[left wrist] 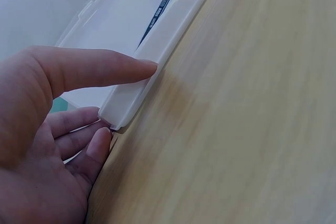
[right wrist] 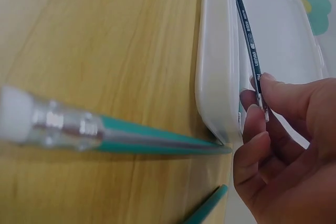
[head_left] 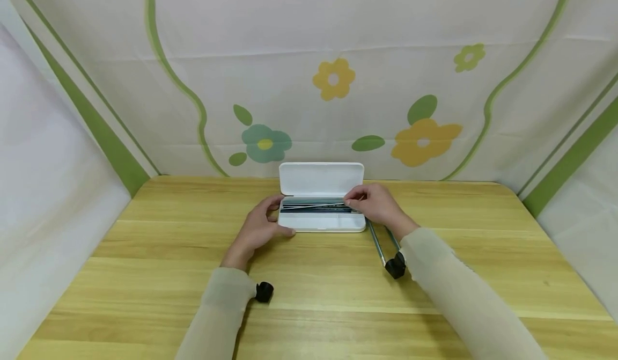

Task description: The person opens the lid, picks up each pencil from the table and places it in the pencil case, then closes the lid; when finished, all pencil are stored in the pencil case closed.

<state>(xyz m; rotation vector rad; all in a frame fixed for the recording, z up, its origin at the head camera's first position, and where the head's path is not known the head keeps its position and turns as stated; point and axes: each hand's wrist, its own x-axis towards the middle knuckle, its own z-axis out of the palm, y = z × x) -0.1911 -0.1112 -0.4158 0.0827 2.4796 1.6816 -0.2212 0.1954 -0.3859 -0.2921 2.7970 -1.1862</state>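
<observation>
A white pencil case [head_left: 307, 222] lies at the table's back, its lid [head_left: 321, 179] raised. Dark and teal pencils line its rear part. My left hand [head_left: 257, 227] grips the case's left end, the thumb [left wrist: 113, 69] along the front wall and the other fingers around the end. At the right end, my right hand [head_left: 379, 205] pinches a dark pencil [right wrist: 250, 40] between thumb and fingers near its metal-banded end. This pencil lies slantwise over the case, its far end towards the left.
Two teal pencils lie on the wooden table [head_left: 318, 306] beside the case's right end, partly under my right wrist; the nearer teal pencil [right wrist: 157, 142] has a white eraser. A flowered curtain [head_left: 289, 92] hangs directly behind the table, with side curtains left and right.
</observation>
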